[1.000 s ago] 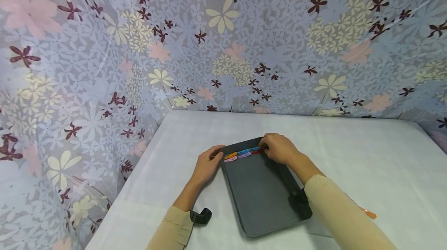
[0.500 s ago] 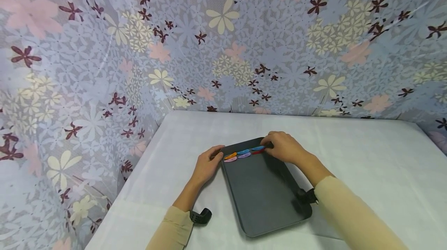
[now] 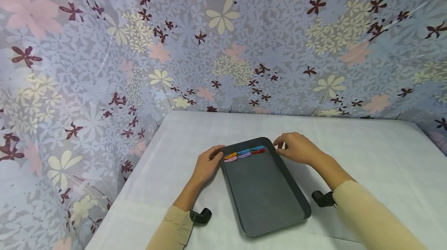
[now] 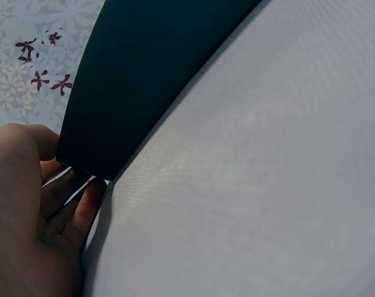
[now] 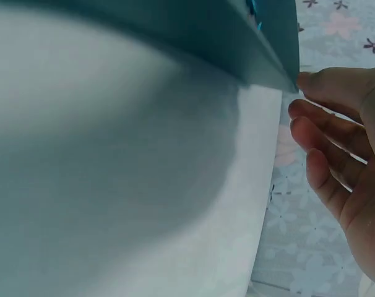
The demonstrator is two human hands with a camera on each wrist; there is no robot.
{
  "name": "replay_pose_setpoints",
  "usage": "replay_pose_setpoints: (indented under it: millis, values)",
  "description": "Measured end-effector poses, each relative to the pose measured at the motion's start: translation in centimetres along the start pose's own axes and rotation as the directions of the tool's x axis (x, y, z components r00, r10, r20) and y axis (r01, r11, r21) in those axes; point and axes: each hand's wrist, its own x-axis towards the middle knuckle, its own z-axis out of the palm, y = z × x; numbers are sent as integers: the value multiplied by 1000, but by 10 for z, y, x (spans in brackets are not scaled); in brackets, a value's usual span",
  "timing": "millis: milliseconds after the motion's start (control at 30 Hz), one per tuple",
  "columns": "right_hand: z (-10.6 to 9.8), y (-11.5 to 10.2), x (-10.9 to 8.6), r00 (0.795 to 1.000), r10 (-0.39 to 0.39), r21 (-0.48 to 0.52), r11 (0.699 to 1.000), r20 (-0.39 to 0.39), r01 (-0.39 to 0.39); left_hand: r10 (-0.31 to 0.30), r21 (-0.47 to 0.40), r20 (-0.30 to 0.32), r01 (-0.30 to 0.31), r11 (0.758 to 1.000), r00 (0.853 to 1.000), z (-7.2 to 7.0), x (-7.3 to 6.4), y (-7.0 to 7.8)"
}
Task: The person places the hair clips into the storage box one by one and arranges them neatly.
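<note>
A dark grey rectangular tray (image 3: pixel 265 195) lies at a slant on the white table. Along its far end sit several small hair clips in two short rows. Among them are an orange clip (image 3: pixel 230 155), a pink clip (image 3: pixel 230 159), a purple clip (image 3: pixel 244 155) and a red clip (image 3: pixel 258 151). My left hand (image 3: pixel 206 164) grips the tray's far left corner, thumb and fingers around it. At the far right corner is my right hand (image 3: pixel 297 148), fingers loosely bent and holding nothing. In the right wrist view its thumb tip (image 5: pixel 305 80) is right at the tray's corner.
White cloth (image 3: pixel 157 188) covers the table. A flower-patterned fabric wall (image 3: pixel 223 48) rises behind it and along the left side. A black wrist camera (image 3: pixel 201 216) is strapped at the left sleeve, and another wrist camera (image 3: pixel 323 198) at the right.
My right hand has left the clips at the far right of the tray and moved right, outside the rim. The red and right-hand blue clips now show fully. The left hand stays put.
</note>
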Motion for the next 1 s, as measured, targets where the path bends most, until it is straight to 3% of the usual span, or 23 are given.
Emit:
replay_pose_setpoints:
  millis: [367,767,1000]
  values:
    - [-5,17,-22,999,21,-24,1000,24,-20,11,8,-4,-11,1000,1000,2,0,-2]
    - [-12,32,-51,1000,17,-33,999,-7,-17,23,11,2,-23,1000,1000,4,1,-1]
    - [-15,38,-69,1000,4,-47,999,-20,-5,-3,8,0,3,1000,1000,3,0,-1]
